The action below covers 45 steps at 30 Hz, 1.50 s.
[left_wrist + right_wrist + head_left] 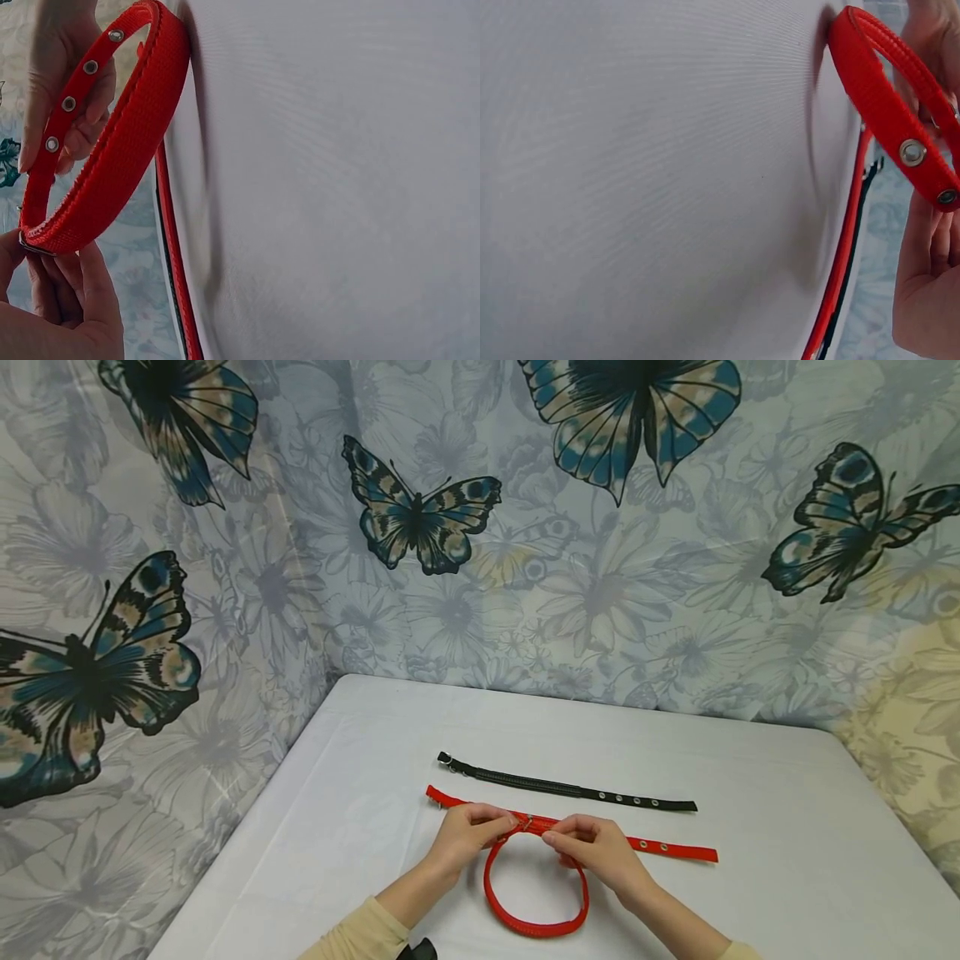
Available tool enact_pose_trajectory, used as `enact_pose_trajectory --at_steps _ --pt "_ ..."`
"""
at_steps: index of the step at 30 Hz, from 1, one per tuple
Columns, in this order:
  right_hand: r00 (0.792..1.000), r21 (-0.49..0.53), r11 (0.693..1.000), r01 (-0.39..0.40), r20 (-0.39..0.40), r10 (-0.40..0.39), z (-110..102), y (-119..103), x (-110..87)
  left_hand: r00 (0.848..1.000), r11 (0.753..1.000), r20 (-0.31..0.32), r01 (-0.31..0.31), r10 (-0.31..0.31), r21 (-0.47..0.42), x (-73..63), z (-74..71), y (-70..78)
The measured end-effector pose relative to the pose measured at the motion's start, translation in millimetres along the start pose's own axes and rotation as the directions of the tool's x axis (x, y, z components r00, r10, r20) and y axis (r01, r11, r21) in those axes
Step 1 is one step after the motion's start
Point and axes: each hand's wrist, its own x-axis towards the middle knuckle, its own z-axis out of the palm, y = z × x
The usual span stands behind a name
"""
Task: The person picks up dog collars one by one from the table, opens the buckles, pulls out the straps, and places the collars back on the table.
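A red pet collar (535, 930) is bent into a loop above the white table, its buckle side towards the back. My left hand (467, 841) pinches it at the metal buckle (36, 246), thumb and fingers on either side. With thumb and fingertips my right hand (600, 853) holds the eyelet end of the strap. Several metal-ringed holes (69, 103) show along that end in the left wrist view. Behind the hands a second red collar (678, 850) lies flat, partly covered by them. Farther back, a black collar (525, 782) is stretched out alongside it.
The white-covered table (300, 827) meets a butterfly-print cloth (600, 610) at the back and left. At the bottom edge of the head view, a small black object (420, 950) shows beside the left sleeve (360, 935).
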Motion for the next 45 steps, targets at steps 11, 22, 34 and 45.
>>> enact_pose_trajectory --at_steps 11,22,34,45 --pt "0.999 0.054 0.999 0.002 0.047 -0.005 -1.6 0.3 -0.7 1.0 0.999 -0.007 0.027 -0.027 -0.033 3.2 -1.1 -4.3" --pt "0.998 0.082 0.996 -0.023 0.055 0.019 -0.6 -2.3 -0.5 0.992 0.999 0.117 0.04 -0.042 0.024 1.2 -9.3 0.0" --pt "0.996 0.097 0.995 -0.018 0.093 0.009 2.0 -5.6 0.3 0.977 0.988 0.203 0.033 -0.063 0.148 -0.4 -12.6 7.0" --pt "0.987 0.077 0.997 0.031 0.156 -0.043 -4.4 -8.0 -3.0 0.976 0.989 0.208 0.028 -0.059 0.149 -1.6 -14.6 4.3"
